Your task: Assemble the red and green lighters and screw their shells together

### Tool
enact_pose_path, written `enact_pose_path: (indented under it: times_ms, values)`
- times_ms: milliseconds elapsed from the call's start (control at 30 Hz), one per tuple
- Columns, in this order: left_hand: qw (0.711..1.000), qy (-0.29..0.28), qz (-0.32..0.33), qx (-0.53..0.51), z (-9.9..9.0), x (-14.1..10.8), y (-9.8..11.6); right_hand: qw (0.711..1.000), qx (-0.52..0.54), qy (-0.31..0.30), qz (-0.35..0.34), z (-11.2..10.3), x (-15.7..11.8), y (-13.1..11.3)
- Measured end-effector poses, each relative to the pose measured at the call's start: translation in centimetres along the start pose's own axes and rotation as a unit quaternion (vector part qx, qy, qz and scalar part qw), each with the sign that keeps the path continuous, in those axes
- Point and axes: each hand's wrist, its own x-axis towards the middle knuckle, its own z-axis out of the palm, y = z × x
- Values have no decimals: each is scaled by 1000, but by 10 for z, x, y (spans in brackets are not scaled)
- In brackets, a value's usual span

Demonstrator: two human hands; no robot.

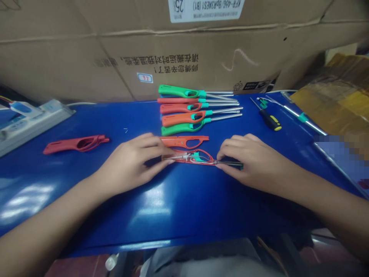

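An opened red lighter handle (198, 162) lies on the blue table, with a clear part, a teal piece and thin white wires showing inside. My left hand (138, 159) pinches its left end between thumb and fingers. At the other end, my right hand (248, 157) has thumb and fingertips closed about a slim dark metal piece (230, 164), whose inner tip meets the handle; its exact kind is unclear. Just beyond, a loose orange-red handle half (184, 141) lies lengthwise, partly behind my left fingers.
Several lighters (184, 119) with metal tubes are lined up near a large cardboard box (121, 57). To the left are a red handle shell (72, 144) and a white power strip (34, 121). A screwdriver (270, 120) and metal tubes (311, 125) lie at right.
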Motion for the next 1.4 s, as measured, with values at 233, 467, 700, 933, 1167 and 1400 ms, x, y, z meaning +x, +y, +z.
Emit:
enact_pose_path:
  times_ms: [233,467,700,933,1167,1400]
  values:
    - [998,-36,-26,-33,0,0,-5,999,22,-14,-30,-1,2,5]
    - [994,-59,-31,-88,1,0,-3,999,6,-5,-45,-2,1,8]
    - [994,-51,-26,-97,3,-1,-1,996,-52,8,-74,-2,1,10]
    - [993,-59,-19,-98,7,-4,3,989,-85,30,-116,-2,0,10]
    - [992,-42,-51,-105,10,-4,1,990,-80,36,-114,-1,0,11]
    - [987,-83,-68,-124,7,-1,2,987,-107,33,-116,-2,1,8]
